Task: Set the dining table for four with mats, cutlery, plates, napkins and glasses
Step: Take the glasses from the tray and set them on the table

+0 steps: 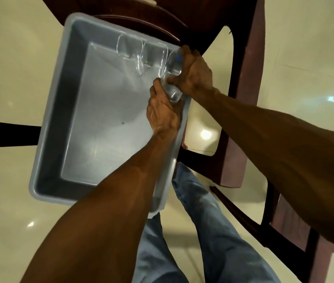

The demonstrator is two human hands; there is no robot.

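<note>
**Both hands on glasses at the tub's far right corner**

Below you, a grey plastic tub (76,111) sits on the seat of a dark wooden chair (154,19), tilted in view so that its long sides run from lower left to upper right. Your left hand (163,113) reaches in over the right-hand rim, fingers curled round a clear glass (173,91) that lies low against the tub's right wall. Your right hand (194,72) comes in from the right, across the rim, and grips a second clear glass (174,62) just beyond the first; a small blue mark shows on it near your fingers. The two held glasses touch or nearly touch, and motion blur keeps you from telling which. Two more clear glasses stand side by side against the far wall of the tub: one (130,48) toward the middle, the other (155,55) just beside it on the right, next to the glass in your right hand. The rest of the tub floor shows only reflections and one small dark speck. Beside the tub on the right stands a reddish-brown plastic chair (243,99), on a glossy cream tiled floor (15,68). Your legs, in blue jeans (203,231), appear at the bottom between your forearms.
</note>
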